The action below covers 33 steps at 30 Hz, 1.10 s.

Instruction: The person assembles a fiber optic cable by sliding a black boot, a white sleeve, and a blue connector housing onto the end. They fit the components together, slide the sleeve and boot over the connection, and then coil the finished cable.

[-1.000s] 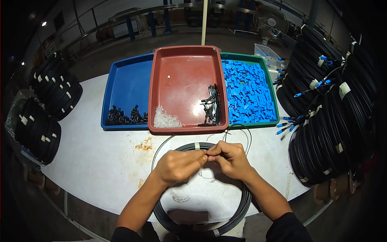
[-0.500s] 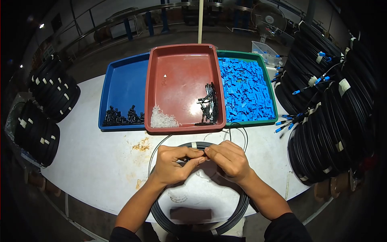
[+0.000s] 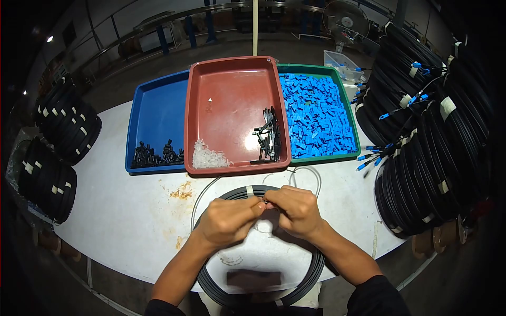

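My left hand (image 3: 229,220) and my right hand (image 3: 296,208) meet fingertip to fingertip over the upper part of a black cable coil (image 3: 314,268). Both are closed in a pinch. A small dark piece shows between the fingertips, too hidden to make out. The coil lies at the front of the white table (image 3: 126,210), with a pale tape band (image 3: 250,190) around its top. Thin loose cable ends curve out on both sides of the coil.
A blue tray (image 3: 161,113) holds black parts, a red tray (image 3: 226,100) clear pieces and black parts, a green tray (image 3: 354,142) many blue connectors. Cable coils stand stacked at left (image 3: 50,179) and right (image 3: 416,184). A clear box (image 3: 342,66) sits behind.
My left hand has turned, its fingers now curled more with the back of the hand showing. My right hand's fingers have closed in further. The view has shifted slightly.
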### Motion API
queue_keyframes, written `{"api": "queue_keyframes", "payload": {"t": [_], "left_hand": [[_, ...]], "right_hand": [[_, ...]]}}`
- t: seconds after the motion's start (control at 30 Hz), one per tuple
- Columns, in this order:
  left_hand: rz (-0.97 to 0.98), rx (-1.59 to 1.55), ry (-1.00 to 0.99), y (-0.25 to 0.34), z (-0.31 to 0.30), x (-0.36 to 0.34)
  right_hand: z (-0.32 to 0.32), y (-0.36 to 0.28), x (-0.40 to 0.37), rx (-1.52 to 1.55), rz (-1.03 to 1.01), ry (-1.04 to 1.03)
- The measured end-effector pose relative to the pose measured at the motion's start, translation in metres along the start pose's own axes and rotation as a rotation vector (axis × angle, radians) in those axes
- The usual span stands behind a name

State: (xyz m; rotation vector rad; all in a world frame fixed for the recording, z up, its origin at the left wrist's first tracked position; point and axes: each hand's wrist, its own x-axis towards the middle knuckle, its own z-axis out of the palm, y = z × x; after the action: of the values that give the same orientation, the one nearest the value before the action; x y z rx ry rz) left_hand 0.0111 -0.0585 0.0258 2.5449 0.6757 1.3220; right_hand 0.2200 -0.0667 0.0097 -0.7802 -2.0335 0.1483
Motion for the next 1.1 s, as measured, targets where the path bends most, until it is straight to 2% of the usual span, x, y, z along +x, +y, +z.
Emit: {"api": "queue_keyframes", "payload": {"t": [0.03, 0.07, 0.17, 0.2, 0.23, 0.27, 0.3, 0.33, 0.37, 0.43, 0.47, 0.5, 0.53, 0.57, 0.6, 0.63, 0.7, 0.77, 0.83, 0.87, 0.9, 0.97, 1.0, 1.03, 1.1], "left_hand": [[0.232, 0.248, -0.062, 0.0, -0.003, 0.002], [0.373, 0.383, -0.043, -0.007, 0.0, -0.001], [0.429, 0.414, -0.024, -0.013, -0.002, -0.002], [0.327, 0.342, -0.046, -0.006, -0.007, 0.002], [0.324, 0.342, -0.044, -0.005, -0.005, 0.002], [0.115, 0.141, -0.002, -0.004, -0.004, 0.001], [-0.094, -0.059, 0.04, -0.003, -0.003, 0.0], [-0.095, -0.056, 0.043, -0.003, -0.003, 0.0], [-0.264, -0.184, 0.03, -0.002, -0.003, 0.0], [-0.603, -0.444, 0.002, 0.0, -0.002, 0.0], [-0.487, -0.353, 0.038, 0.002, 0.001, 0.001], [-0.487, -0.354, 0.036, 0.002, 0.002, 0.001], [-0.312, -0.223, 0.054, 0.003, 0.003, 0.002], [-0.138, -0.093, 0.071, 0.004, 0.004, 0.003], [0.029, 0.074, -0.016, 0.003, -0.001, 0.002], [0.03, 0.073, -0.021, -0.001, 0.001, 0.002], [0.431, 0.426, 0.0, -0.01, 0.006, -0.001], [0.483, 0.467, -0.001, -0.01, 0.002, 0.0], [0.335, 0.369, -0.012, -0.01, 0.0, -0.001], [0.177, 0.252, -0.028, -0.006, -0.005, 0.0], [0.173, 0.255, -0.023, -0.006, -0.002, -0.001], [-0.232, -0.138, 0.094, -0.006, 0.005, -0.004], [-0.342, -0.224, 0.075, -0.004, 0.004, -0.002], [-0.344, -0.223, 0.076, -0.002, 0.003, -0.001], [-0.682, -0.506, 0.015, 0.002, 0.002, 0.0]], "right_hand": [[0.002, 0.002, -0.001, 0.08, 0.091, -0.011], [0.003, 0.0, -0.001, 0.104, 0.193, -0.022], [0.007, -0.001, -0.002, 0.179, 0.224, 0.026], [0.007, 0.0, 0.0, 0.179, 0.221, 0.024], [0.004, 0.002, 0.002, 0.099, 0.091, 0.013], [0.002, 0.003, 0.003, 0.019, -0.039, -0.001], [0.001, 0.003, 0.004, 0.021, -0.042, -0.006], [0.0, 0.002, 0.005, -0.053, -0.142, 0.023], [0.0, 0.002, 0.006, -0.127, -0.241, 0.054], [-0.001, -0.001, 0.006, -0.165, -0.25, 0.038], [-0.001, -0.002, 0.006, -0.174, -0.218, 0.03], [-0.001, -0.003, 0.005, -0.183, -0.185, 0.023], [-0.002, -0.002, 0.004, -0.185, -0.183, 0.024], [-0.002, -0.002, 0.003, -0.105, -0.099, 0.004], [-0.001, -0.002, 0.001, -0.023, -0.014, -0.015], [0.0, -0.001, 0.0, -0.023, -0.01, -0.011], [0.003, 0.001, -0.001, 0.181, 0.291, -0.083], [0.005, 0.003, 0.0, 0.238, 0.316, -0.068], [0.004, 0.002, 0.0, 0.207, 0.244, -0.043], [0.003, 0.001, 0.002, 0.105, 0.123, -0.035], [0.003, 0.001, 0.003, 0.106, 0.118, -0.04], [0.002, 0.001, 0.003, -0.105, -0.118, -0.002], [0.001, 0.002, 0.005, -0.164, -0.185, 0.01], [0.0, 0.002, 0.005, -0.162, -0.185, 0.009], [-0.002, 0.002, 0.004, -0.206, -0.21, -0.016]]}}
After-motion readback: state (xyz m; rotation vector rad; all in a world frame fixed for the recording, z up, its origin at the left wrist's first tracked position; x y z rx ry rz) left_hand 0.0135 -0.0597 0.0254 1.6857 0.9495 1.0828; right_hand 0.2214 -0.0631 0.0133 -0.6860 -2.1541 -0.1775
